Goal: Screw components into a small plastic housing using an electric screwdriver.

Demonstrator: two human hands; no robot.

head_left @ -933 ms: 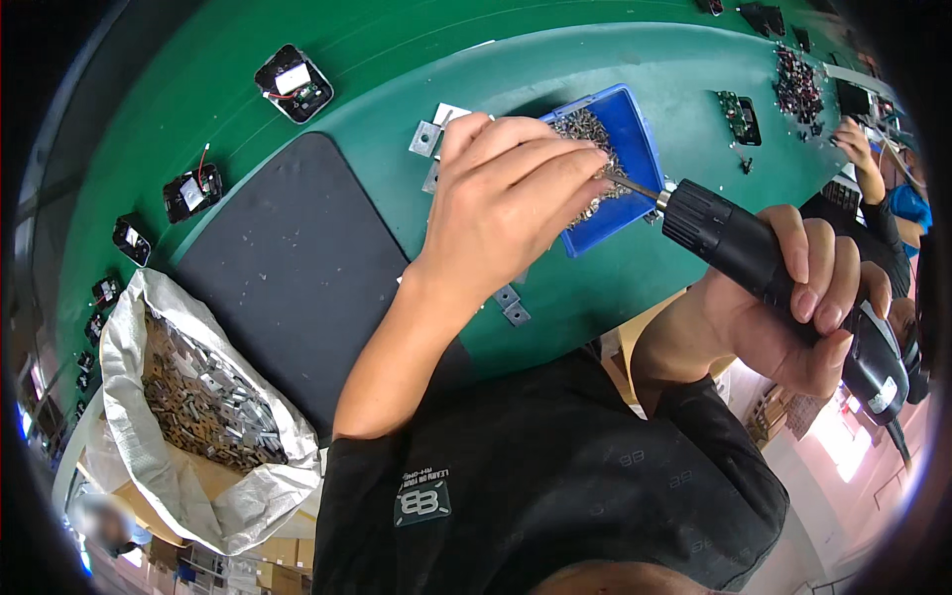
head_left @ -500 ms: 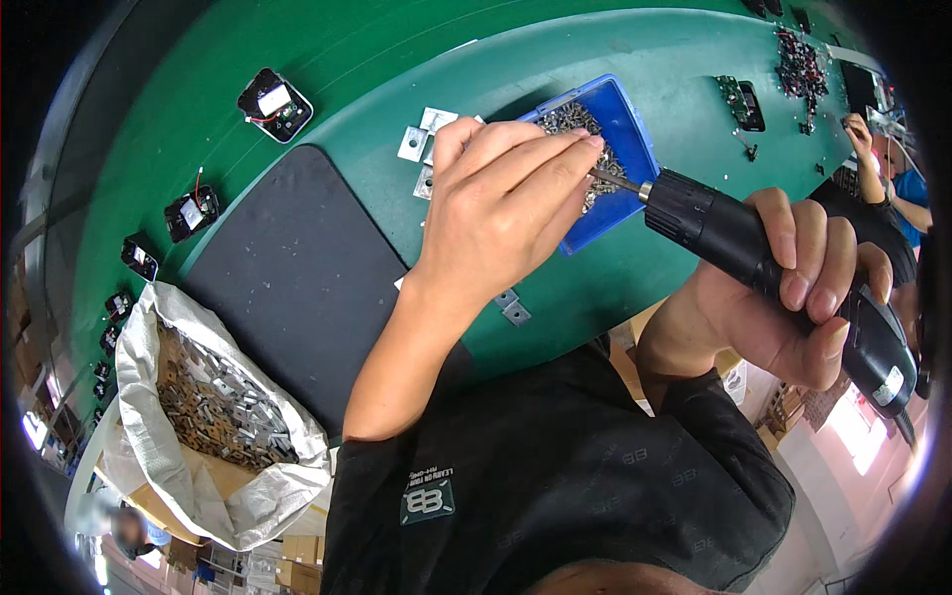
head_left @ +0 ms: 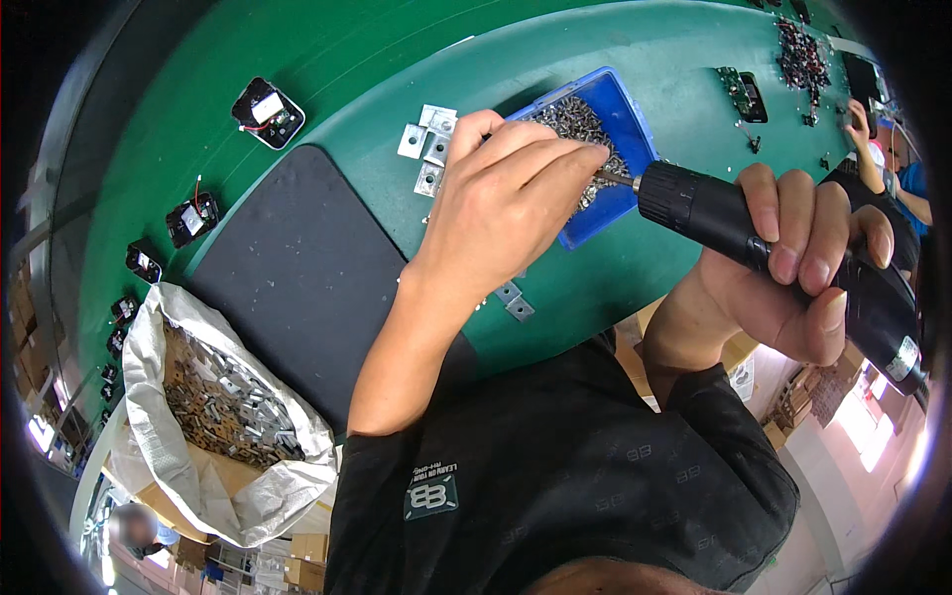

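Observation:
My right hand [head_left: 793,258] is wrapped around a black electric screwdriver [head_left: 699,205], held almost level with its bit pointing left. At the bit's tip my left hand [head_left: 506,188] is closed, thumb and fingers pinched together over the blue bin. Whatever those fingers hold is hidden behind them. The blue bin [head_left: 601,226] contains a heap of small metal screws [head_left: 572,117]. Beside the left hand, several small square metal plates with holes [head_left: 413,141] lie on the green table. More plates [head_left: 516,302] lie below the left wrist.
A black mat [head_left: 297,268] covers the table's left part. Next to it stands a white sack [head_left: 149,387] full of small metal pieces. Opened black devices [head_left: 268,112] line the far left. Circuit parts [head_left: 801,64] lie far right, near another person's hand [head_left: 857,127].
The view has shifted slightly. The screwdriver has tilted a little closer to level, its bit still at my left fingertips. My left hand stays closed over the bin.

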